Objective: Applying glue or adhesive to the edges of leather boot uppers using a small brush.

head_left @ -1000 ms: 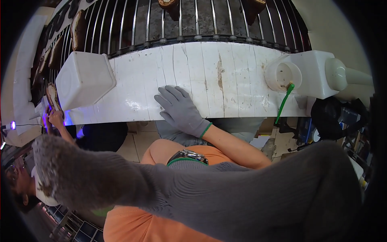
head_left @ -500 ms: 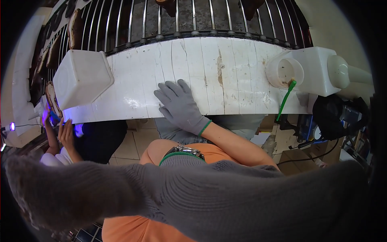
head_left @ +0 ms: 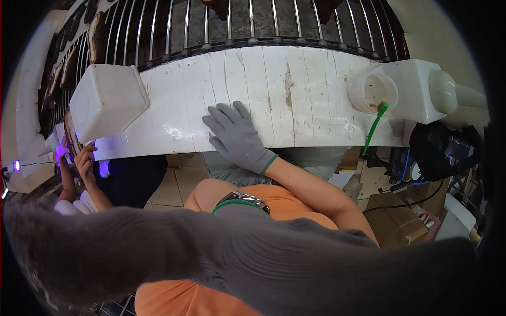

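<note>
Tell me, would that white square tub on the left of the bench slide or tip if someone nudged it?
The white square tub looks like thin plastic, so probably light and easy to slide on the smooth painted bench. It sits tilted near the bench's end, so a push might tip it. Its contents are hidden.

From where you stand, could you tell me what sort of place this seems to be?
Probably a small workshop or food production line: a metal rod conveyor runs behind a worn white ledge, a gloved right hand rests on it, and cardboard boxes sit below.
</note>
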`<act>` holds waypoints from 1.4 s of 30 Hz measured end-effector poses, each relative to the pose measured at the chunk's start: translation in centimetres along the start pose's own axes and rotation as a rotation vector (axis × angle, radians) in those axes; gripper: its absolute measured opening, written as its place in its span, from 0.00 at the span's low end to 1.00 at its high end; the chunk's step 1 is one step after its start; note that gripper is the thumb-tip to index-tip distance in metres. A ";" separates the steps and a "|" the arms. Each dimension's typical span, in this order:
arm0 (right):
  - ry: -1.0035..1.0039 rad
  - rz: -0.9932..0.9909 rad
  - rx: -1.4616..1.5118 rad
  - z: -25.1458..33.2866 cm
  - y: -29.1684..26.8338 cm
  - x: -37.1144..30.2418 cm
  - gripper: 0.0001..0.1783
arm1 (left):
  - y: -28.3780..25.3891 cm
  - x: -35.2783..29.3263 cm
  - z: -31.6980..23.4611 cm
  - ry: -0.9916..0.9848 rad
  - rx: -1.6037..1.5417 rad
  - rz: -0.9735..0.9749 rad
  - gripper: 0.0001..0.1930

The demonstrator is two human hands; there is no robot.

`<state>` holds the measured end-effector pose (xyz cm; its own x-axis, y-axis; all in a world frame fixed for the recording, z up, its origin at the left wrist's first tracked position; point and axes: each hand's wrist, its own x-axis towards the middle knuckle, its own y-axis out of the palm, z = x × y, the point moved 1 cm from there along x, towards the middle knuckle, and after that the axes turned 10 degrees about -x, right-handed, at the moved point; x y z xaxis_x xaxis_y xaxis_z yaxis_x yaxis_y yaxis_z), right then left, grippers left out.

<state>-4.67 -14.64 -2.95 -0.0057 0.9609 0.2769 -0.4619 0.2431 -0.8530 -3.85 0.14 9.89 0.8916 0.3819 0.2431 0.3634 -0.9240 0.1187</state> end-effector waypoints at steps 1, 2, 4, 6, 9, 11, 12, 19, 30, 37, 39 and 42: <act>-0.003 0.011 0.007 0.0 -0.1 0.1 0.27 | 0.5 -0.1 -0.2 -0.001 -0.013 0.010 0.11; -0.002 0.020 0.002 0.0 0.1 0.1 0.27 | 0.9 -0.3 -0.5 -0.001 -0.027 0.020 0.11; -0.005 0.027 -0.003 0.1 0.3 0.1 0.27 | 1.8 -0.7 -1.0 -0.001 -0.055 0.040 0.11; -0.006 0.009 0.000 0.1 0.3 0.1 0.28 | 2.7 -1.1 -1.6 -0.002 -0.084 0.060 0.11; -0.019 0.026 0.003 0.3 0.2 0.3 0.28 | 3.8 -1.7 -2.6 0.000 -0.125 0.090 0.11; -0.001 0.022 -0.022 -0.2 0.4 0.0 0.28 | 4.6 -2.3 -2.6 -0.005 -0.177 0.130 0.11; 0.008 0.017 -0.043 -0.5 0.5 -0.2 0.28 | 5.0 -2.7 -2.5 -0.007 -0.203 0.151 0.11; 0.013 0.033 -0.021 -0.4 0.6 -0.2 0.28 | 6.9 -4.8 -4.1 -0.028 -0.319 0.236 0.11; -0.253 0.195 0.047 -3.3 0.1 1.4 0.31 | 8.9 -15.0 2.4 -0.312 0.910 0.546 0.11; -0.297 0.182 0.030 -3.8 -1.1 1.7 0.29 | 8.7 -16.0 3.3 -0.366 0.818 0.554 0.14; -0.298 0.176 0.027 -3.8 -1.2 1.7 0.29 | 8.3 -15.7 3.3 -0.387 0.752 0.544 0.15; -0.289 0.180 0.027 -3.8 -1.2 1.8 0.28 | 7.6 -15.0 3.4 -0.442 0.577 0.578 0.19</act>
<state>-0.76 -12.74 -3.11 -0.3388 0.9097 0.2400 -0.4535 0.0656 -0.8889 -13.53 -12.62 3.85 0.9549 -0.0727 -0.2878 -0.1973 -0.8798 -0.4324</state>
